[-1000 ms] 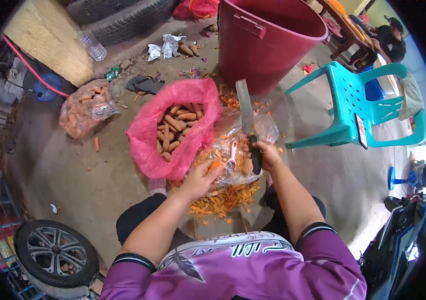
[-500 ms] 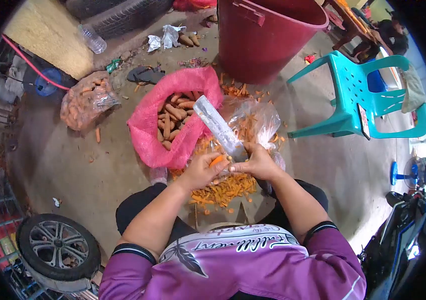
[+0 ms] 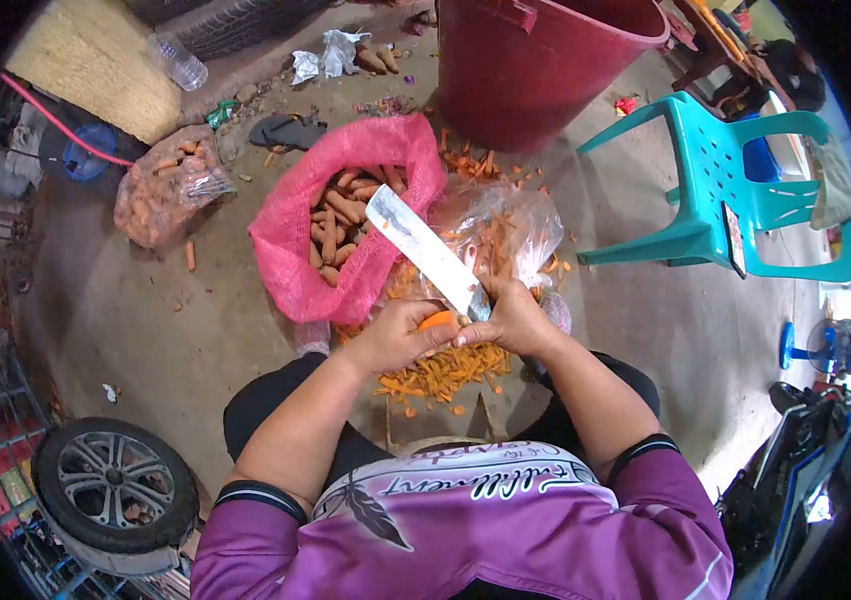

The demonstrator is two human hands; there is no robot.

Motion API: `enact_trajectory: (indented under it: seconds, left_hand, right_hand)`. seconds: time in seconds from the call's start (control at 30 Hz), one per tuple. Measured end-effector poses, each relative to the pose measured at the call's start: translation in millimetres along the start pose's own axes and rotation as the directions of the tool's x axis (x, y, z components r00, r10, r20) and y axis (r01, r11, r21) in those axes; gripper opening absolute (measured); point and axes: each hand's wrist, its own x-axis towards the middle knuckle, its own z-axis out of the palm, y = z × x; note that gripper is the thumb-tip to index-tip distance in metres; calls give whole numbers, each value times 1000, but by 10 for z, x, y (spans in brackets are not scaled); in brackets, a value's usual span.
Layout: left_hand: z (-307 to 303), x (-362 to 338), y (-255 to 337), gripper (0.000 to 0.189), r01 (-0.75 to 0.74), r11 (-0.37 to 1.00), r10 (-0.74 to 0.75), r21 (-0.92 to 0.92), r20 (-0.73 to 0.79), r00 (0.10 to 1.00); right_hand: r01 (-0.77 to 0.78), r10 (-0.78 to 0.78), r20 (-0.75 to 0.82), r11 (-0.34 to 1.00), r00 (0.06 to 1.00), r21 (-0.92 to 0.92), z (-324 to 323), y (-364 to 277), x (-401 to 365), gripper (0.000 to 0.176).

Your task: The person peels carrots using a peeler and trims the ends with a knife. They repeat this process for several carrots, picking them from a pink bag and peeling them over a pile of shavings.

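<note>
Tub, deep-red plastic, round and tall-sided (image 3: pixel 546 85), standing beyond the sack
Armchair, turquoise plastic with perforated seat (image 3: pixel 686 225), to the right
Sack, bright-pink woven mesh (image 3: pixel 281 235), mouth open, ahead and to the left
Bag, clear thin plastic, crumpled (image 3: pixel 538 222), with orange scraps, just right of the sack
Heap of peelings, thin orange strips (image 3: pixel 446 378), between the lower legs
Knife, broad pale-metal blade (image 3: pixel 421 247), slanting up and leftward toward the sack
Right hand (image 3: pixel 518 318), closed round the knife's handle end, handle mostly hidden, thumb stretched toward the left hand
Left hand (image 3: pixel 391 338), fingers curled and clamped on the carrot piece; hands together, fingertips meeting or nearly so
Carrots, brownish-orange, tapered (image 3: pixel 346 208), piled inside the sack
Carrot piece, bright orange (image 3: pixel 437 320), in the left hand, just beside the blade's base; whether the edge touches it cannot be told
</note>
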Motion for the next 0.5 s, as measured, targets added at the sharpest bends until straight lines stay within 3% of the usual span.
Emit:
enact_trajectory:
  seconds: [0.07, 0.2, 0.3, 0.47, 0.5]
  left_hand:
    - [5, 2, -53, 38, -24, 999, 25, -30, 33, 999]
    - [34, 29, -98, 45, -89, 983, 102, -159, 77, 992]
    - [-41, -10, 6, 46, 113, 981, -72, -159, 245, 967]
    - [-57, -53, 11, 39, 282, 939, -194, -195, 379, 905]
    - [-57, -66, 6, 37, 310, 927, -206, -212, 405, 891]
  right_hand:
    - [-16, 20, 53, 998, 998, -63, -26, -34, -9, 76]
    - [30, -32, 88, 999, 996, 22, 5, -23, -34, 73]
    - [28, -44, 155, 994, 987, 104, 48, 36, -44, 65]
    - [-1, -24, 310, 997, 950, 80, 96, 96, -53, 62]
    - [59, -83, 285, 994, 955, 91, 110, 83, -56, 59]
